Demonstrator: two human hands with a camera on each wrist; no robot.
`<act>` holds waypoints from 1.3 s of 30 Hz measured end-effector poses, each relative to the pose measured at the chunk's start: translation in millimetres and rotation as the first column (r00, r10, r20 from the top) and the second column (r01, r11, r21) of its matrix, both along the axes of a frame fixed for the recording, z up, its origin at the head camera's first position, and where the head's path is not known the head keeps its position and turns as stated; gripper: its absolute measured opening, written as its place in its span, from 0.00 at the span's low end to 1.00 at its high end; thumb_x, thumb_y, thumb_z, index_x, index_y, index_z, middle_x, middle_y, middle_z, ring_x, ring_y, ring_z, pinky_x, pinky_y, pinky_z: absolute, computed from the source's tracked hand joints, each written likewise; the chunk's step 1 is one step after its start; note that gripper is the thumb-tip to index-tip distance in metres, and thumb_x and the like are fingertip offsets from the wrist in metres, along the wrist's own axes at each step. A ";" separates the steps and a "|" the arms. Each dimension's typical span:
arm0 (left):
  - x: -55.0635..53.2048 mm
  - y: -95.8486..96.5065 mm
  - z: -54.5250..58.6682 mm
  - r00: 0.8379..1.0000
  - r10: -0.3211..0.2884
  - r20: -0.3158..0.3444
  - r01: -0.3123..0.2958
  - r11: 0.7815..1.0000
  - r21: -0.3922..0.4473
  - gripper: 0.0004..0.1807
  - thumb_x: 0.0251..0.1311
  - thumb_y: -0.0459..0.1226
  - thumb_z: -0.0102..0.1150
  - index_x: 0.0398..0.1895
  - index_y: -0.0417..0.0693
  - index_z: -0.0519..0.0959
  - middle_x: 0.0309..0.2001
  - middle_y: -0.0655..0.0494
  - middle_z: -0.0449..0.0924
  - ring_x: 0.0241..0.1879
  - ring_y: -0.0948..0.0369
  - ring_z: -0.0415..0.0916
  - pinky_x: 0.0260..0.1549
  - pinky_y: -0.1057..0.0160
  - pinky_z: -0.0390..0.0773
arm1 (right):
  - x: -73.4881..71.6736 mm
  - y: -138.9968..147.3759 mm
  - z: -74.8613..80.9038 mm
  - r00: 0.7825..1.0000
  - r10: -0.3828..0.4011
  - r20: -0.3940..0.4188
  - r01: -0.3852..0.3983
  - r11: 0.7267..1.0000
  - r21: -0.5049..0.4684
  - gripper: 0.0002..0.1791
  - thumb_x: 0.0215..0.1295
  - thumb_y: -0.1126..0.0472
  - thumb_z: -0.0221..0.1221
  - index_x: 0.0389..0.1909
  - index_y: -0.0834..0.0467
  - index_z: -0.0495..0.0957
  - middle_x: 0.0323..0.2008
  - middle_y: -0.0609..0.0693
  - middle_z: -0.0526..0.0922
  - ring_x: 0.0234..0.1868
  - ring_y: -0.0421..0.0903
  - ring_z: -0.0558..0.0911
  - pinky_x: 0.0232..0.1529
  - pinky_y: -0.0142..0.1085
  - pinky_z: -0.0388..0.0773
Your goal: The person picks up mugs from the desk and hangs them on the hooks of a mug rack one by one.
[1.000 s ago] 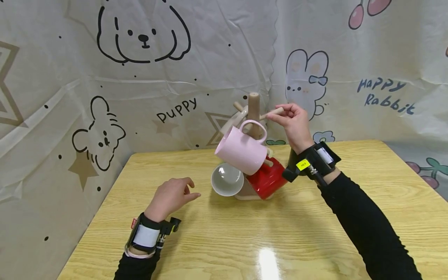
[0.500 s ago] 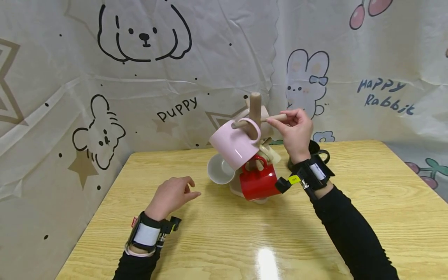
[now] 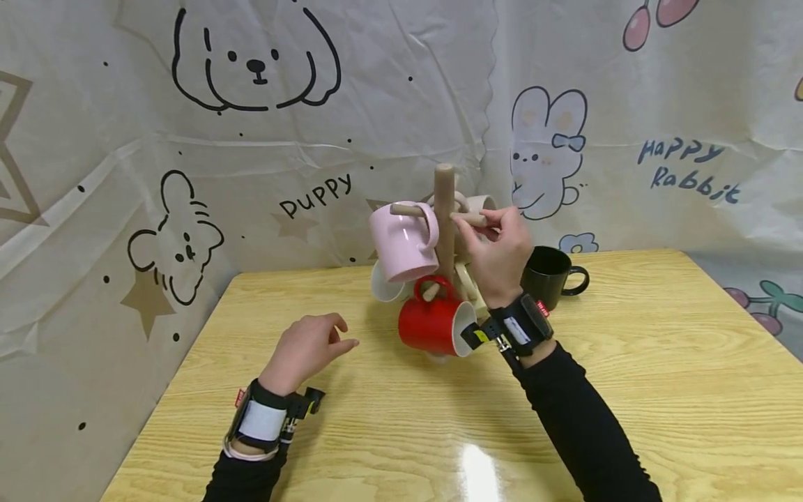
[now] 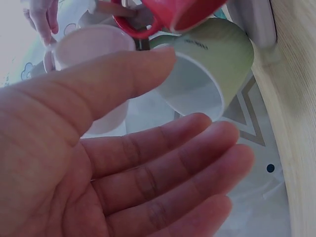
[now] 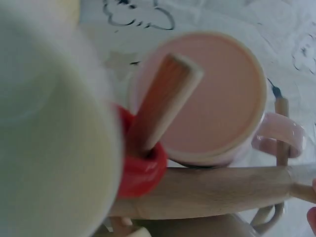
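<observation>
A wooden mug tree [image 3: 444,209] stands at the table's middle. In the head view my right hand [image 3: 500,251] pinches one of its bare upper pegs [image 3: 472,219] between thumb and fingers. A pink mug [image 3: 401,247] hangs by its handle on the upper left peg. Lower down hangs a red mug [image 3: 433,324], its mouth facing right. Behind these shows a pale mug [image 3: 384,284], seen as light green in the left wrist view. My left hand [image 3: 304,355] is held over the table left of the tree, fingers loosely bent around nothing.
A black mug [image 3: 548,272] stands upright on the wooden table [image 3: 389,432], right of the tree and close behind my right wrist. Another whitish mug [image 3: 479,203] hangs at the tree's back. A patterned cloth [image 3: 301,139] walls off the rear and left.
The mug tree has turned, its front side swinging left with the pink and red mugs. My right hand has moved left and down with the peg, uncovering the black mug. The left hand stays put.
</observation>
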State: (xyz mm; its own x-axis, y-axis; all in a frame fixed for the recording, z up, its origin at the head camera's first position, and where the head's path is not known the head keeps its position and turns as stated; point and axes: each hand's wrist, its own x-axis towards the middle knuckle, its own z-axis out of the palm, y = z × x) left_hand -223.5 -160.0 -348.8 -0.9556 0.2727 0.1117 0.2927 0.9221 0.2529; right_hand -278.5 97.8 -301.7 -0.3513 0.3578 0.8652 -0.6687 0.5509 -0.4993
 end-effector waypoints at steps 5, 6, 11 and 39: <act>0.6 -0.3 0.2 1.000 0.001 -0.016 -0.001 1.000 0.018 0.16 0.53 0.45 0.63 0.37 0.41 0.79 0.20 0.55 0.76 0.18 0.64 0.66 0.18 0.68 0.66 | -1.4 -12.9 -3.5 0.994 -0.065 -0.085 0.071 0.995 0.074 0.16 0.49 0.65 0.67 0.26 0.71 0.71 0.24 0.63 0.74 0.26 0.53 0.79 0.27 0.39 0.79; 0.7 -0.4 0.4 1.000 0.002 -0.017 -0.001 1.000 0.021 0.16 0.53 0.45 0.63 0.37 0.41 0.79 0.20 0.55 0.76 0.18 0.64 0.66 0.18 0.68 0.65 | -1.7 -14.4 -4.0 0.993 -0.074 -0.095 0.082 0.993 0.080 0.15 0.49 0.65 0.67 0.25 0.71 0.71 0.24 0.63 0.74 0.26 0.52 0.78 0.27 0.39 0.79; -0.2 1.7 0.6 1.000 0.001 -0.028 0.000 1.000 0.026 0.16 0.53 0.45 0.63 0.36 0.41 0.79 0.19 0.56 0.75 0.17 0.64 0.66 0.17 0.68 0.65 | -3.8 -19.4 -5.0 0.979 -0.129 -0.156 0.145 0.985 0.098 0.14 0.49 0.66 0.67 0.25 0.69 0.71 0.23 0.61 0.73 0.25 0.51 0.77 0.26 0.38 0.77; -1.3 7.1 -1.4 1.000 -0.009 -0.007 0.009 0.999 0.034 0.16 0.51 0.45 0.65 0.34 0.41 0.79 0.19 0.57 0.75 0.17 0.64 0.67 0.16 0.68 0.65 | 0.9 -47.4 -9.4 0.918 -0.140 -0.371 0.241 0.940 0.240 0.07 0.49 0.69 0.62 0.26 0.65 0.73 0.23 0.57 0.75 0.25 0.49 0.77 0.28 0.35 0.78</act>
State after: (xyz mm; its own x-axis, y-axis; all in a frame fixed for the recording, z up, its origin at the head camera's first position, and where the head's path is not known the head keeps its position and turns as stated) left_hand -224.8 -152.9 -350.2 -0.9523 0.2771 0.1276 0.3027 0.9105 0.2818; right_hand -277.6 50.5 -311.2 0.0367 0.1178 0.9924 -0.6386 0.7666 -0.0673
